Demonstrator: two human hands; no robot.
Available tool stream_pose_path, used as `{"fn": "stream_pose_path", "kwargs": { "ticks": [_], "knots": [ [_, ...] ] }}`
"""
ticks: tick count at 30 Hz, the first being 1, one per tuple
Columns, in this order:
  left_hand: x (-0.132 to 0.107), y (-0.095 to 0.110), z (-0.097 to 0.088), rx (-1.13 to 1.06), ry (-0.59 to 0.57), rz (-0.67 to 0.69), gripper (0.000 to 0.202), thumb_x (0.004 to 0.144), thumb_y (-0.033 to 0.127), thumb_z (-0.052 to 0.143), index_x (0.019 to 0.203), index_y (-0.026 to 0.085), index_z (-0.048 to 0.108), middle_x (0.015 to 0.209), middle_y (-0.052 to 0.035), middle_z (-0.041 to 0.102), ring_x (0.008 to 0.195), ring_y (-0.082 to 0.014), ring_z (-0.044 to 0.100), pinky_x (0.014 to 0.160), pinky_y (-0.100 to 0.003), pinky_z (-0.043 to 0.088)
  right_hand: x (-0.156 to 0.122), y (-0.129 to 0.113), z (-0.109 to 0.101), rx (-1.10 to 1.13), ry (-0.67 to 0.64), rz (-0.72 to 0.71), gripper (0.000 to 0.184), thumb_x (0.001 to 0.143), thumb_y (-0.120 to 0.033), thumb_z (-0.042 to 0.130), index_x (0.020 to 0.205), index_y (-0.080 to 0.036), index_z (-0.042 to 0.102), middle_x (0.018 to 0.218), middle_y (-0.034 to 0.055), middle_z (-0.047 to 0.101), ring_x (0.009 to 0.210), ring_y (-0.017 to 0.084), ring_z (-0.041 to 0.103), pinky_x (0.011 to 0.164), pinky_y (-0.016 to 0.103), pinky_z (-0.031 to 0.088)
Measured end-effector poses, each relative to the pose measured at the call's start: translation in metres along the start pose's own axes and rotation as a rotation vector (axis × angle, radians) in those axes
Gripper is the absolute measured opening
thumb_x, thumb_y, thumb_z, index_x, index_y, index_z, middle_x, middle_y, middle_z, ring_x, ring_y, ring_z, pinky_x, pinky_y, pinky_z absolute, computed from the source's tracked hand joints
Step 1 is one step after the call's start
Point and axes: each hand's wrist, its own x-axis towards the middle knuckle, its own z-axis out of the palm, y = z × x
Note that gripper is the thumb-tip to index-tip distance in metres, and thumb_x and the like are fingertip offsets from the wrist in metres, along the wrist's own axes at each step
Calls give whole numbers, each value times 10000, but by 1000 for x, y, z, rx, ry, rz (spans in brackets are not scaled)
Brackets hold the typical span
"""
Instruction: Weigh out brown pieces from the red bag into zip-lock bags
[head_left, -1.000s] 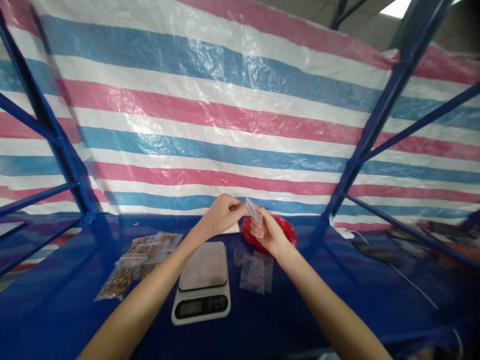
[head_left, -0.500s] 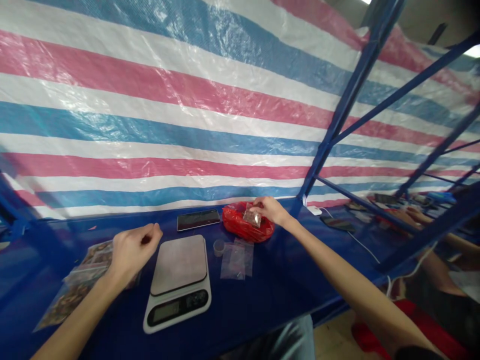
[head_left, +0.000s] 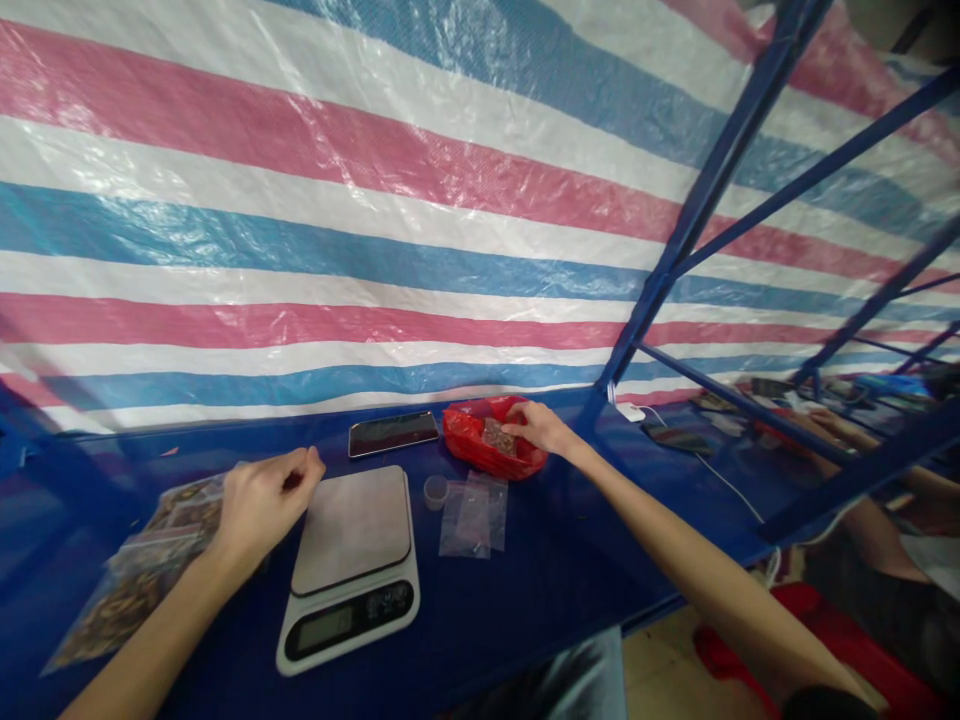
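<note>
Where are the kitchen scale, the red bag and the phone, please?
Digital kitchen scale (head_left: 351, 530): head view, on the weighing plate.
Red plastic bag (head_left: 463, 432): head view, on its left part.
Smartphone (head_left: 393, 433): head view, on the screen.

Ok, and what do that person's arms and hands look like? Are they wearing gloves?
No gloves! The left hand and the right hand are bare. The left forearm and the right forearm are long, slim and bare too, with no watch or bracelet showing. Something dark sits at the bottom edge by the right arm, maybe a sleeve, but too little shows to tell.
</note>
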Motion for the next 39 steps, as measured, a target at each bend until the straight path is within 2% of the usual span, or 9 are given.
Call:
{"fn": "stream_pose_path", "kwargs": {
  "ticks": [4, 13, 16, 19, 23, 27, 31, 35, 39],
  "knots": [
    [-1, -4, 1, 6, 2, 21, 487, 972, 395, 475, 538, 183, 528, 482, 21, 480, 456, -104, 469, 573, -274, 297, 10, 0, -1, 83, -41, -4, 54, 806, -198, 760, 813, -145, 752, 739, 40, 754, 670, 183, 692, 639, 268, 519],
    [-3, -1, 3, 3, 30, 64, 480, 970, 373, 494, 534, 182, 551, 473, 25, 464, 442, -101, 448, 570, -273, 303, 5, -3, 1, 2, 3, -9, 76, 788, -144, 752, 724, -167, 719, 722, 17, 736, 665, 157, 645, 619, 242, 455],
    [-3, -1, 3, -11, 16, 54, 475, 965, 386, 493, 543, 186, 575, 485, 19, 502, 461, -110, 482, 577, -271, 322, 6, -10, -9, -36, 19, -47, 98, 829, -136, 700, 736, -163, 714, 686, 3, 709, 626, 149, 617, 608, 240, 437],
    [-3, -2, 3, -14, 3, 39, 502, 975, 409, 468, 532, 190, 557, 488, 15, 506, 468, -114, 485, 578, -269, 329, 7, -23, -31, -88, 82, -112, 113, 893, -137, 632, 831, -167, 721, 760, 26, 720, 693, 169, 625, 672, 262, 442],
    [-3, -2, 3, -10, 3, 35, 487, 969, 409, 480, 547, 189, 585, 484, 14, 513, 462, -116, 486, 571, -274, 330, 1, -41, -50, -177, 168, -200, 147, 910, -102, 597, 932, -176, 723, 955, 92, 726, 951, 226, 630, 864, 314, 436],
    [-3, -2, 3, -12, 22, 55, 481, 970, 381, 493, 537, 184, 560, 478, 17, 498, 452, -109, 473, 572, -276, 323, -9, -43, -39, -235, 146, -217, 73, 922, -184, 665, 952, -193, 731, 930, 89, 731, 933, 240, 648, 854, 316, 439],
    [-3, 0, 3, -13, 29, 80, 479, 964, 366, 503, 524, 182, 543, 469, 21, 487, 440, -102, 461, 568, -274, 314, -6, -36, -23, -239, 116, -209, 124, 971, -285, 664, 1011, -206, 751, 975, 83, 765, 891, 223, 685, 788, 288, 446],
    [-3, 0, 3, 2, 27, 82, 466, 967, 361, 507, 541, 182, 564, 478, 24, 495, 445, -104, 476, 568, -272, 313, 5, -32, -22, -243, 118, -202, 109, 963, -217, 662, 892, -194, 741, 924, 76, 764, 825, 205, 678, 729, 276, 416],
    [-3, 2, 1, -16, 10, 74, 479, 980, 366, 496, 539, 181, 531, 480, 31, 474, 446, -98, 473, 569, -267, 315, 8, -32, -24, -238, 154, -195, 165, 991, -289, 652, 877, -178, 700, 870, 81, 743, 781, 203, 654, 699, 278, 390]
  ]
}}
